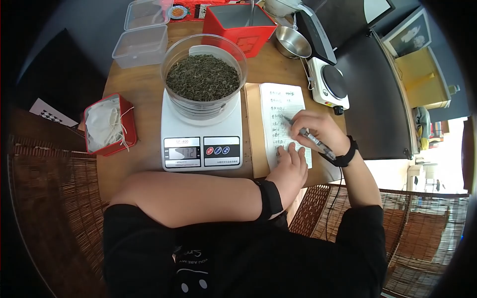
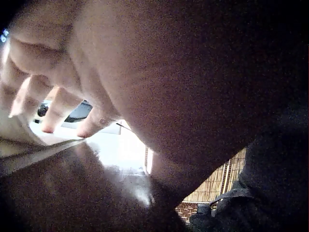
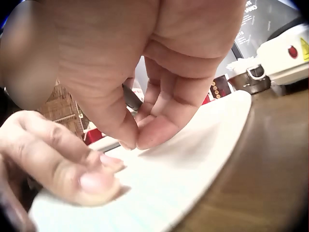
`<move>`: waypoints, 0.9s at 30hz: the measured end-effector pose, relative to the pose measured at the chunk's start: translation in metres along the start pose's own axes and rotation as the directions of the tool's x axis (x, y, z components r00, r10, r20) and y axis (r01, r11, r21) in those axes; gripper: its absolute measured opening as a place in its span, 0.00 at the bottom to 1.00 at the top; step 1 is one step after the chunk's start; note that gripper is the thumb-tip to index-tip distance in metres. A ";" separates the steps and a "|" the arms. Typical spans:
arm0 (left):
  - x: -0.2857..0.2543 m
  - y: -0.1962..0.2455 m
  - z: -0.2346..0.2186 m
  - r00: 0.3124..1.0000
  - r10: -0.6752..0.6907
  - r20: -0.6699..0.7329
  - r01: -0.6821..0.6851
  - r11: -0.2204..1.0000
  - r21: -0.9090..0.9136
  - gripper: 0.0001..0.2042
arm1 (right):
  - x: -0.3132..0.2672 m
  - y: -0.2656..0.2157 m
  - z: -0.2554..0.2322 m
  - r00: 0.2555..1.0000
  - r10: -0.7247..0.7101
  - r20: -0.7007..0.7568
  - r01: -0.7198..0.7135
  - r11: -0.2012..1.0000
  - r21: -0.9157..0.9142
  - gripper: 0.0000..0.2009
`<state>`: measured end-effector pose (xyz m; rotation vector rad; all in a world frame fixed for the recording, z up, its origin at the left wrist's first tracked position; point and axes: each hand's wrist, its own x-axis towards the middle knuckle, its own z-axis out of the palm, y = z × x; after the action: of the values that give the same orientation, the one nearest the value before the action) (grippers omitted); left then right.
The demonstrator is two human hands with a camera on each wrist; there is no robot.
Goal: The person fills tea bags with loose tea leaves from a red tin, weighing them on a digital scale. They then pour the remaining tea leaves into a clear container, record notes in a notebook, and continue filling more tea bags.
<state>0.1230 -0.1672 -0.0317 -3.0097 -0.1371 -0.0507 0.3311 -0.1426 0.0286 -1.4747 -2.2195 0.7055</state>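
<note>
Pen [image 1: 318, 143] is pinched between the thumb and fingers of the right hand [image 1: 323, 128], its long axis slanted from the tip at upper left to the rear end at lower right. By that tip, handwritten lines [image 1: 277, 108] are reached near the middle of the notebook [image 1: 270, 139]; whether paper is touched cannot be told. The notebook is laid right of centre in the head view, its long axis running roughly up the frame, under both hands. Its lower part is pressed by the left hand [image 1: 287, 171], fingers extended, just below the right; the lines are more closely approached by the right. To the left, a digital kitchen scale [image 1: 202, 130] is topped by a clear round tub [image 1: 203, 111] filled with dried leaves [image 1: 203, 77].
</note>
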 end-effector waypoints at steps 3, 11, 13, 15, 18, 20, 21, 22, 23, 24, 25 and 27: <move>0.000 0.000 -0.001 1.000 -0.004 0.000 0.004 1.000 0.000 0.29 | 0.022 -0.028 -0.014 0.972 -0.151 -0.182 0.156 0.988 0.009 0.10; -0.003 -0.004 -0.001 1.000 -0.004 -0.028 0.003 1.000 -0.027 0.28 | 0.136 -0.093 -0.019 0.847 -0.470 -0.248 0.440 0.882 -0.169 0.10; -0.003 -0.004 -0.001 1.000 -0.008 -0.023 0.007 0.999 -0.036 0.28 | 0.151 -0.089 -0.012 0.935 -0.314 -0.163 0.302 0.948 -0.097 0.09; -0.002 -0.004 -0.001 1.000 -0.011 -0.021 0.011 0.999 -0.043 0.28 | 0.153 -0.082 -0.011 0.895 -0.387 -0.222 0.369 0.922 -0.118 0.15; 0.000 0.000 0.004 1.000 -0.022 0.001 0.022 0.999 -0.038 0.29 | 0.135 -0.072 -0.017 0.900 -0.205 -0.385 0.338 0.886 0.318 0.12; -0.003 -0.005 -0.007 0.999 -0.004 0.035 0.004 1.000 -0.002 0.29 | 0.122 -0.053 -0.021 0.856 -0.170 -0.489 0.413 0.793 0.448 0.10; -0.005 -0.007 -0.013 0.999 0.007 0.047 -0.007 1.000 0.005 0.29 | 0.112 -0.045 -0.023 0.826 -0.142 -0.546 0.443 0.764 0.470 0.10; -0.007 -0.011 -0.019 0.997 0.017 0.070 -0.015 1.000 -0.023 0.29 | 0.099 -0.040 -0.031 0.865 -0.039 -0.500 0.392 0.674 0.626 0.11; -0.007 -0.015 -0.023 0.996 0.025 0.089 -0.021 0.999 -0.045 0.29 | 0.091 -0.036 -0.023 0.820 0.031 -0.571 0.390 0.700 0.598 0.11; -0.007 -0.016 -0.019 0.998 0.034 0.054 -0.033 0.999 -0.017 0.29 | 0.079 -0.020 -0.027 0.879 0.000 -0.476 0.346 0.688 0.638 0.13; -0.005 -0.018 -0.019 0.998 0.042 0.048 -0.041 0.999 -0.015 0.29 | 0.066 -0.002 -0.032 0.927 -0.034 -0.374 0.297 0.676 0.674 0.17; -0.003 -0.020 -0.017 0.997 0.063 0.055 -0.059 0.997 -0.056 0.29 | 0.047 0.025 -0.021 0.952 0.100 -0.289 0.166 0.625 0.763 0.24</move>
<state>0.1177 -0.1496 -0.0121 -3.0687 -0.0500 0.0373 0.3437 -0.0873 0.0319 -0.9762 -1.3733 1.1508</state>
